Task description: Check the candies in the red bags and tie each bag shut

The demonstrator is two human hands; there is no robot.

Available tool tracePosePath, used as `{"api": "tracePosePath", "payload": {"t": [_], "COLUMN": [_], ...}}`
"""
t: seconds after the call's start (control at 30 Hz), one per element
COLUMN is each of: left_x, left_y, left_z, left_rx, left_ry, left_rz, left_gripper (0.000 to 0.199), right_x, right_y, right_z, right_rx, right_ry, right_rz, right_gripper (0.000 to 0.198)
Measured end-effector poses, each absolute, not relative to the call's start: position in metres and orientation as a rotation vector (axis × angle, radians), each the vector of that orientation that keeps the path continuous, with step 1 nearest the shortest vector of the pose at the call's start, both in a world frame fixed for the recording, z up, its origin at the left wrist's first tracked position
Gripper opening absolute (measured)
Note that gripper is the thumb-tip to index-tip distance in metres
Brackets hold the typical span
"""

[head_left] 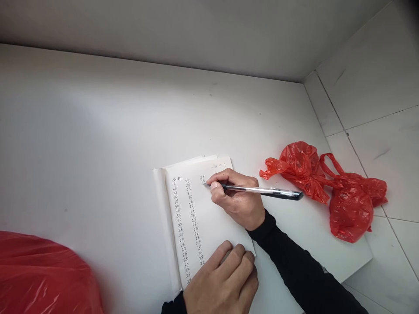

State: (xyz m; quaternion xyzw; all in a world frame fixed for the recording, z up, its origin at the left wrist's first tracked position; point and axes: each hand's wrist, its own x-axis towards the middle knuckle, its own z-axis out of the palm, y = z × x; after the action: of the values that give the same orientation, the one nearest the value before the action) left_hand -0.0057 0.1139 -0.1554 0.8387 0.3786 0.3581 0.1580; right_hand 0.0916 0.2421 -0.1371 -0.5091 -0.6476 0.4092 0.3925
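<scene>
We hold the pen (262, 191) in the right hand (237, 200), fingers closed around its barrel close to the tip, with the cap end pointing right toward the crumpled red bag (327, 187). The tip rests on the notebook (199, 218), at the top of the third column of handwritten numbers, where only two entries show. The notebook lies on the white table (98, 152), near its near edge, well apart from the red bag at the right and from the second red bag (42, 274) at the near left corner. The left hand (222, 279) lies flat on the near part of the page, fingers loosely curled and pressing down, gripping nothing. To write cleanly here, we judge it best to keep that left hand pinning the page, rest the heel of the right hand on the paper, and align each new figure beneath the one above. Smudging fresh ink is the likely risk.
</scene>
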Motion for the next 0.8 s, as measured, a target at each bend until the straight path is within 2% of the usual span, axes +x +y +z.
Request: {"api": "tracePosePath", "payload": {"t": [0.8], "left_x": [-0.0056], "left_y": [0.1168], "left_z": [-0.1558], "left_rx": [2.399], "left_ry": [1.061], "left_rz": [1.024], "left_gripper": [0.023], "right_x": [0.0934], "right_y": [0.2402], "right_z": [-0.1377], "right_rx": [-1.325], "right_ry": [-1.577], "right_rz": [1.033], "right_gripper": [0.014]}}
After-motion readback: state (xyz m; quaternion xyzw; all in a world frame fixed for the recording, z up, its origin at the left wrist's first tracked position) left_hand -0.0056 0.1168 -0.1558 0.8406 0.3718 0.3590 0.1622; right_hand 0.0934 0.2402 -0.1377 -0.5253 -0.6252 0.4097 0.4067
